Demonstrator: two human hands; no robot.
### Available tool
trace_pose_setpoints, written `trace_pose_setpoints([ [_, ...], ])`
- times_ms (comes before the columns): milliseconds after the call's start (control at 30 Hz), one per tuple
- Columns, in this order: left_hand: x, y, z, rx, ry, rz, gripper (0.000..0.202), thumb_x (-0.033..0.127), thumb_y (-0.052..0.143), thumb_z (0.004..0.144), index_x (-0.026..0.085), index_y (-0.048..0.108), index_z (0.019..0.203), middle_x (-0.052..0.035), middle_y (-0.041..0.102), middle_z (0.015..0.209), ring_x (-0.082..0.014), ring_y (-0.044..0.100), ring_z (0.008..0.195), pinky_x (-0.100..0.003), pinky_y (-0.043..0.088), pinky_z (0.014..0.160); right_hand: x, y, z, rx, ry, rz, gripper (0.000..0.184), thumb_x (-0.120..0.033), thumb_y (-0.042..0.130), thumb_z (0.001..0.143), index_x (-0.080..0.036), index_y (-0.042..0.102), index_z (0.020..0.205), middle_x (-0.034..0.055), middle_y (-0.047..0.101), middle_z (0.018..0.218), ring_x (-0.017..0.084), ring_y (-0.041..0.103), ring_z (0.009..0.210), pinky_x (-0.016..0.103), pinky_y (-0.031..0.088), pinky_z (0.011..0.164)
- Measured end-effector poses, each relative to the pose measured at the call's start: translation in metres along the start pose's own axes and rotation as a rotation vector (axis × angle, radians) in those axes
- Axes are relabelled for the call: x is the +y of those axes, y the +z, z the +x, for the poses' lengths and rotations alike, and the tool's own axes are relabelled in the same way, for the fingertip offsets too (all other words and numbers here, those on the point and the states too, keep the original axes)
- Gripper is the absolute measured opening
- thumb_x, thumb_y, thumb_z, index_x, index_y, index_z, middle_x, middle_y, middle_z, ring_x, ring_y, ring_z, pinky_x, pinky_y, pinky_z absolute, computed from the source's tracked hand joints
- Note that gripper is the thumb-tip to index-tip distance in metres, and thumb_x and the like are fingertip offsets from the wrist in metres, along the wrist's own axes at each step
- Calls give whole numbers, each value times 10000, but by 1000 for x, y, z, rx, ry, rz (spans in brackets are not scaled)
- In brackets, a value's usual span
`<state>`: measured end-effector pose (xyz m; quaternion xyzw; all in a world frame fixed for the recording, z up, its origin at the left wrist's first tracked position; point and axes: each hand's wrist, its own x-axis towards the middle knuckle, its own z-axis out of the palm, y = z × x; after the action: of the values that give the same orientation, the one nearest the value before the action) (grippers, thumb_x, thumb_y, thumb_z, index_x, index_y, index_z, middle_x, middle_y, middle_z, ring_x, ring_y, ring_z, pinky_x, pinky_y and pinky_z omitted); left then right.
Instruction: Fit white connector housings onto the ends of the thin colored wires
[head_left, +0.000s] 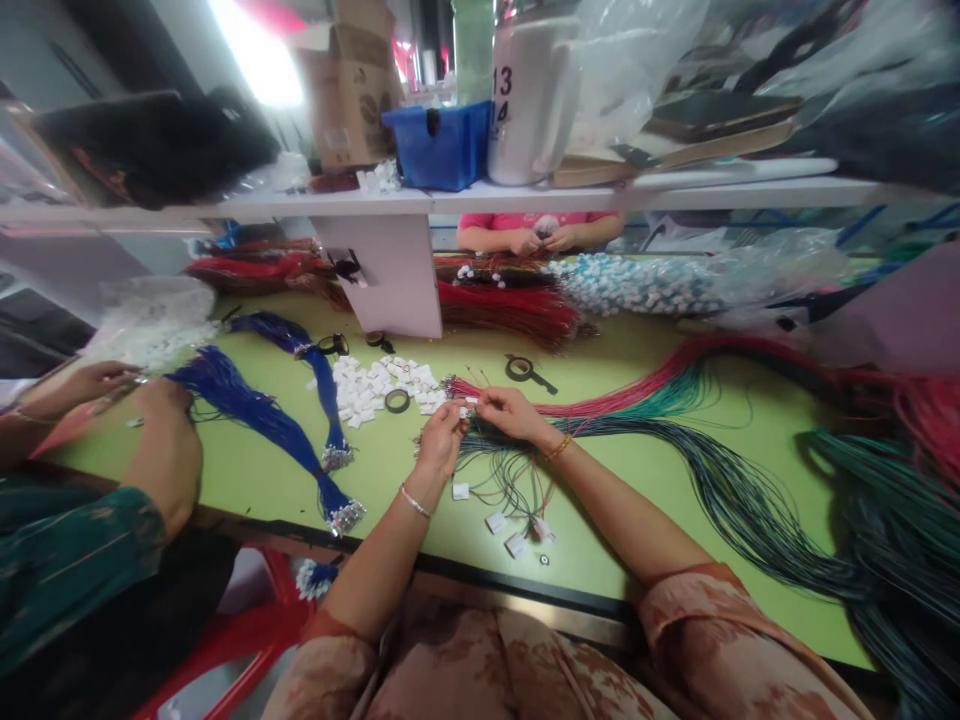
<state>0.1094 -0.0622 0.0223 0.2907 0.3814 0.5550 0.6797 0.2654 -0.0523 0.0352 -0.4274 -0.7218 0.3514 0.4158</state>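
Note:
My left hand [441,438] and my right hand [508,411] meet over the green table [645,500], both pinched closed around thin coloured wires [517,480] and a small white connector [466,408]. The wires trail down toward me, ending in finished white connectors [516,534] near the table's front edge. A pile of loose white connectors [375,385] lies just left of my hands. Long red and green wire bundles [675,400] run from my right hand off to the right.
A co-worker's hands [142,400] on the left work beside blue wire bundles [255,410]. Another person's hands [540,238] show across the table under a white shelf [480,198]. Tape rings [397,400] and a ring with a handle [525,370] lie mid-table. Dark wire bundles [862,520] fill the right.

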Motion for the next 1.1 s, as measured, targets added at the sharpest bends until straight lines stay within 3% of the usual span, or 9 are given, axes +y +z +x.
trace_pose_setpoints([
  [167,-8,-1,2,8,49,144,292,318,797,634,132,718,846,-6,647,712,-66,464,576,-204,349,559,-2,-1,-3,-17,-22,-111,180,-254,518,796,-163,539,642,-29,496,588,100,405,569,220,320,578],
  [400,-12,-2,3,23,95,260,296,346,759,670,134,743,875,-9,641,684,-74,437,558,-218,327,545,-7,-5,-5,-80,-76,-290,231,-249,504,834,-172,484,617,-35,449,559,97,355,538,233,247,550],
  [667,-14,-2,5,6,98,253,310,363,748,674,139,736,889,-17,658,724,-75,456,579,-215,350,566,-6,-11,-3,-149,-47,-304,183,-249,488,845,-156,564,707,-19,523,620,102,411,576,226,266,573],
  [833,-13,0,0,-2,182,429,266,358,678,757,143,726,906,-6,638,683,-91,466,560,-229,376,558,-10,-10,-3,-153,-30,-395,185,-238,493,832,-155,565,683,-11,529,616,104,390,567,239,242,565],
  [900,-8,3,-8,-6,292,545,234,348,635,804,153,717,903,-25,667,740,-122,543,636,-257,436,623,-9,-15,-2,-193,-13,-369,220,-273,472,861,-155,579,709,-7,547,639,109,410,583,234,256,568],
  [1000,0,13,-27,-45,621,735,189,289,562,875,168,698,929,-69,698,922,-169,623,864,-315,482,805,-7,-29,2,-275,35,-313,334,-325,390,922,-156,616,744,13,604,697,126,468,632,236,299,599],
  [1100,2,24,-54,-247,982,891,172,181,521,894,179,666,988,-81,693,959,-171,620,921,-329,480,839,-5,-40,6,-357,115,-293,406,-346,351,943,-155,646,739,31,655,743,140,523,672,240,332,635],
])
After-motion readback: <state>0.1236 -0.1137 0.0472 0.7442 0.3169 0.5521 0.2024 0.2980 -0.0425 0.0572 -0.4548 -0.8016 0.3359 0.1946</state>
